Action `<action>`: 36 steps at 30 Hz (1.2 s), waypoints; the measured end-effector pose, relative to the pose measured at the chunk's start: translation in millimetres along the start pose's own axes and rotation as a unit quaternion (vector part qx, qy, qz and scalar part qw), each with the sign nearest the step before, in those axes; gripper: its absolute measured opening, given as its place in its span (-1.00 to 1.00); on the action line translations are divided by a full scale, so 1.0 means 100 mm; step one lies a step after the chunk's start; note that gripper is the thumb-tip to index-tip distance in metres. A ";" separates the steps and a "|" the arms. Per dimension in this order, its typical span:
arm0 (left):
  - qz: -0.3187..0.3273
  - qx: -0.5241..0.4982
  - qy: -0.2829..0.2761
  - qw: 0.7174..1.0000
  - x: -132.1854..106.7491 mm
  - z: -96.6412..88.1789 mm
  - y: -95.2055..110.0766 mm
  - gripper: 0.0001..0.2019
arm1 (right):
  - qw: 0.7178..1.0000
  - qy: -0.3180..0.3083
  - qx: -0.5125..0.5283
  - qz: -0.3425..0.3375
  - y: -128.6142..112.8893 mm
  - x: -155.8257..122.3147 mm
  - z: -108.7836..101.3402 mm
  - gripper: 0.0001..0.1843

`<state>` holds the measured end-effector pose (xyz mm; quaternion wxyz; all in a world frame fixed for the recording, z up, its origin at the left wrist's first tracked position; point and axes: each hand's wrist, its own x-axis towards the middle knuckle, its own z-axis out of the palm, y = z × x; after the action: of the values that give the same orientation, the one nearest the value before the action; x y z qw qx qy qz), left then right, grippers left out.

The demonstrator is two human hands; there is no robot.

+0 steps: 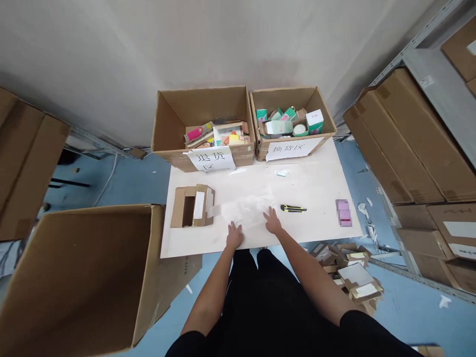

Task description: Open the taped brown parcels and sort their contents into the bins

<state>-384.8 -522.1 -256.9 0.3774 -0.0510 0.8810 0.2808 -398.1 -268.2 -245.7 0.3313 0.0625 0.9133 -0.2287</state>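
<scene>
My left hand [234,235] lies flat, fingers stretched out, on the near edge of a clear plastic sheet or bag [247,209] spread on the white table [320,223]. My right hand [272,220] rests flat on the same sheet's right part, fingers apart. Neither hand holds anything. A small opened cardboard box [192,205] sits just left of the sheet. A black and yellow utility knife [292,208] lies to the right of my right hand.
Two open cartons stand at the table's far edge: the left one [174,119] with flat packets, the right one [320,99] with small green and white boxes. A pink item [343,212] lies far right. A large empty carton [82,277] stands at left. Flattened boxes [357,275] litter the floor at right.
</scene>
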 end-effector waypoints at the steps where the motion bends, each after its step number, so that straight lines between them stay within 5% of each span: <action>1: 0.006 -0.020 0.010 1.000 -0.02 0.09 0.04 -0.28 | 1.000 0.000 0.000 -0.009 0.03 -0.05 0.04 -0.18; 4: 0.029 -0.093 0.036 0.995 -0.08 0.30 0.19 -0.21 | 0.999 -0.001 0.037 -0.021 0.03 -0.18 0.07 -0.21; 8: 0.053 -0.133 0.052 0.988 -0.18 0.36 0.46 -0.28 | 0.964 0.032 0.263 -0.001 -0.11 -0.32 -0.05 -0.45; 13: 0.196 -0.207 0.084 0.955 -0.41 0.18 0.76 -0.39 | 0.876 0.063 0.478 -0.026 -0.48 -0.45 -0.29 -0.53; 17: 0.270 -0.233 0.071 0.931 -0.65 -0.20 0.83 -0.52 | 0.818 0.093 0.566 -0.046 -0.92 -0.50 -0.49 -0.60; 20: 0.299 -0.253 0.095 0.915 -0.72 -0.74 0.65 -0.63 | 0.791 0.166 0.586 -0.054 -1.30 -0.52 -0.62 -0.59; 22: 0.273 -0.263 0.177 0.908 -0.70 -1.21 0.37 -0.64 | 0.784 0.206 0.584 -0.047 -1.56 -0.51 -0.69 -0.49; 25: 0.146 -0.188 0.311 0.920 -0.58 -1.89 -0.18 -0.56 | 0.781 0.245 0.573 -0.044 -1.95 -0.48 -0.75 -0.41; 27: 0.073 -0.120 0.310 0.940 -0.47 -2.18 -0.53 -0.56 | 0.782 0.275 0.557 -0.045 -2.19 -0.46 -0.78 -0.45; 31: 0.080 -0.064 0.240 0.965 -0.33 -2.23 -0.89 -0.63 | 0.782 0.355 0.509 -0.057 -2.57 -0.50 -0.84 -0.51; 36: 0.069 -0.029 0.249 0.966 -0.35 -1.86 -0.81 -0.33 | 0.773 0.418 0.465 -0.107 -2.94 -0.59 -0.89 -0.59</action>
<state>-454.0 -693.3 -165.9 0.1239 -0.0694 0.9400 0.3103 -481.8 -485.7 -37.4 -0.1787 0.2003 0.7446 -0.6111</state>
